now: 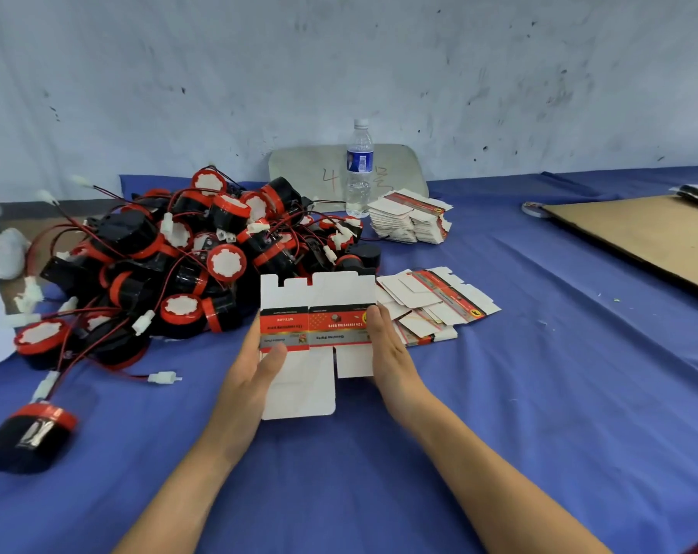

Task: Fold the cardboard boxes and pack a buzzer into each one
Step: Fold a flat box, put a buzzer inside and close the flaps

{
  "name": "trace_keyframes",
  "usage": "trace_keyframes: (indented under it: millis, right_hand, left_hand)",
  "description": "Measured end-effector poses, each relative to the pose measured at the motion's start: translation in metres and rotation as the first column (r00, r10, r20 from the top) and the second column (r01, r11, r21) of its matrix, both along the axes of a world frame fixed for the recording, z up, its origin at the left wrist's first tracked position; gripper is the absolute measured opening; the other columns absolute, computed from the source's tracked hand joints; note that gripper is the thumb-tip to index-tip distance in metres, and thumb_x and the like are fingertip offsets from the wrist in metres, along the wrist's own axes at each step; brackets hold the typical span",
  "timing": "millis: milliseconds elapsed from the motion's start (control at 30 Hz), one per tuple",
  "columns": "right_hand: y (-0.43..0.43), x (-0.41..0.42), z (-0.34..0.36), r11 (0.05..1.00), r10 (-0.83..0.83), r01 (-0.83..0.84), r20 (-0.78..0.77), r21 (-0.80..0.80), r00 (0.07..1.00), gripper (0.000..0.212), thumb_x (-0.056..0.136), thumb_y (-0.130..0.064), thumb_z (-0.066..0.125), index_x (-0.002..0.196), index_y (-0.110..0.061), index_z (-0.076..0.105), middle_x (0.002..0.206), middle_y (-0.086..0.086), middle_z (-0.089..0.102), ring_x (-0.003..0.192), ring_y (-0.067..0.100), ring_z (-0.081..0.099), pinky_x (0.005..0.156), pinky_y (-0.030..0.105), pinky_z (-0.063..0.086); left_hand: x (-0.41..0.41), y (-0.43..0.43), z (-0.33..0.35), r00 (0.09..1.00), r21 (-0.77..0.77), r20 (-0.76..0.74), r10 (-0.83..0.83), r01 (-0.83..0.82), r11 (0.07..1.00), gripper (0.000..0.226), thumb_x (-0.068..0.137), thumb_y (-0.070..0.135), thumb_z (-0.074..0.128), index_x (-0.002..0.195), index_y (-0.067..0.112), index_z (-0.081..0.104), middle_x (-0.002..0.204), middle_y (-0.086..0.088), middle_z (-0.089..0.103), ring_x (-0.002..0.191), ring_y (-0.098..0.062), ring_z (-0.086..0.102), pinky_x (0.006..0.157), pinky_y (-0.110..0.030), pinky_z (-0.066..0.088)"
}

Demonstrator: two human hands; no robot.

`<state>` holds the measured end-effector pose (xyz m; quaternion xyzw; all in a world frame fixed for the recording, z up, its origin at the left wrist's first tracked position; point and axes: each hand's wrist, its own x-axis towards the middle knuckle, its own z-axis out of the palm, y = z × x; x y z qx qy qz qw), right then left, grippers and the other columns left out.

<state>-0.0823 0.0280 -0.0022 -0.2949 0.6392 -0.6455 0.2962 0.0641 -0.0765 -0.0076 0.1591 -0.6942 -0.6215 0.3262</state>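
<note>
I hold a flat, unfolded cardboard box (319, 325) between both hands, above the blue cloth; it is white with a red, grey and gold printed band. My left hand (255, 365) grips its left edge, thumb on the printed face. My right hand (387, 349) holds the right edge with the thumb on top. A big heap of black and red buzzers (187, 257) with red wires and white plugs lies just behind and to the left. One buzzer (35, 433) lies apart at the near left.
Loose flat boxes (439, 305) are spread right of my hands, and a stack of flat boxes (411, 217) sits farther back. A water bottle (359, 169) stands by the wall. A brown cardboard sheet (643, 237) lies at the far right on the blue cloth (539, 393).
</note>
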Motion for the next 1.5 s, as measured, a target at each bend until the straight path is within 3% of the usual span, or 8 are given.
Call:
trace_keyframes:
  millis: [100,300,433,533,700,933,1033,1500]
  right_hand:
    - [-0.003,-0.001,-0.002,1.000,0.017,-0.017,-0.026,-0.026,1.000,0.030,0.100,-0.052,0.025,0.130,-0.051,0.024,0.112,-0.053,0.036,0.095,-0.042,0.032,0.077,-0.010,0.028]
    - [-0.005,0.004,0.005,0.996,0.014,-0.012,0.022,-0.094,1.000,0.057,0.091,-0.065,0.035,0.143,-0.042,0.031,0.140,-0.013,0.049,0.132,0.010,0.044,0.114,0.047,0.033]
    - [-0.004,0.005,0.002,0.989,0.059,-0.052,0.047,-0.138,0.997,0.053,0.092,-0.052,0.041,0.142,-0.035,0.034,0.135,-0.014,0.055,0.127,0.005,0.050,0.109,0.043,0.040]
    - [-0.008,0.016,-0.002,0.979,0.171,-0.169,0.009,-0.111,0.985,0.048,0.089,-0.054,0.037,0.136,-0.045,0.031,0.116,-0.040,0.057,0.106,-0.019,0.054,0.084,0.013,0.050]
    - [-0.009,0.016,0.001,0.982,0.133,-0.131,0.003,-0.135,0.991,0.045,0.095,-0.050,0.034,0.141,-0.049,0.032,0.140,-0.021,0.049,0.122,-0.010,0.048,0.110,0.030,0.038]
    - [-0.007,0.012,-0.001,0.998,0.046,-0.059,-0.328,-0.030,0.944,0.061,0.086,-0.032,0.070,0.125,-0.064,0.035,0.114,0.000,0.047,0.100,-0.001,0.053,0.088,0.004,0.038]
    - [-0.008,0.009,-0.006,0.998,-0.013,-0.010,-0.336,-0.068,0.942,0.072,0.085,-0.023,0.073,0.133,-0.057,0.031,0.115,-0.004,0.058,0.103,0.007,0.060,0.094,0.018,0.047]
    - [-0.002,0.011,0.005,0.972,0.027,-0.032,-0.025,-0.232,0.999,0.058,0.081,-0.045,0.068,0.135,-0.032,0.049,0.116,0.003,0.065,0.102,0.015,0.067,0.083,0.028,0.055]
  left_hand:
    - [0.001,0.003,0.001,1.000,-0.015,-0.014,-0.023,0.022,1.000,0.089,0.069,0.077,0.061,0.144,0.042,0.030,0.137,0.020,0.054,0.128,-0.002,0.049,0.103,-0.021,0.042]
    - [-0.001,0.009,0.003,0.999,-0.002,-0.036,-0.038,0.038,0.999,0.095,0.071,0.070,0.067,0.149,0.035,0.024,0.138,0.021,0.053,0.129,-0.001,0.048,0.099,-0.015,0.043]
    - [-0.006,0.008,-0.006,0.998,-0.077,0.065,0.027,-0.022,0.997,0.106,0.079,0.017,0.079,0.152,0.035,0.004,0.135,0.027,0.052,0.120,0.011,0.050,0.094,-0.012,0.045]
    - [-0.011,0.013,-0.016,0.986,-0.152,0.157,0.062,-0.038,0.988,0.121,0.073,0.003,0.080,0.143,0.050,-0.006,0.115,0.044,0.053,0.105,0.021,0.052,0.077,-0.003,0.045]
    - [-0.012,0.017,-0.010,0.998,-0.085,0.065,-0.001,0.007,0.996,0.089,0.085,0.020,0.070,0.149,0.036,0.010,0.124,0.041,0.051,0.119,0.010,0.051,0.089,-0.010,0.046]
    - [-0.004,0.023,-0.003,0.998,0.228,-0.015,-0.060,0.062,0.972,0.047,0.084,0.053,0.064,0.118,0.021,0.065,0.117,0.001,0.070,0.112,-0.017,0.065,0.093,-0.030,0.052]
    - [-0.007,0.017,-0.001,0.999,0.303,-0.003,0.037,-0.034,0.952,0.030,0.081,0.039,0.057,0.100,0.025,0.075,0.108,-0.002,0.073,0.108,-0.023,0.067,0.096,-0.041,0.048]
    - [-0.006,0.013,0.001,0.993,0.002,-0.097,0.063,-0.064,0.998,0.061,0.084,0.027,0.058,0.141,0.026,0.038,0.123,0.020,0.062,0.111,-0.001,0.061,0.079,-0.013,0.051]
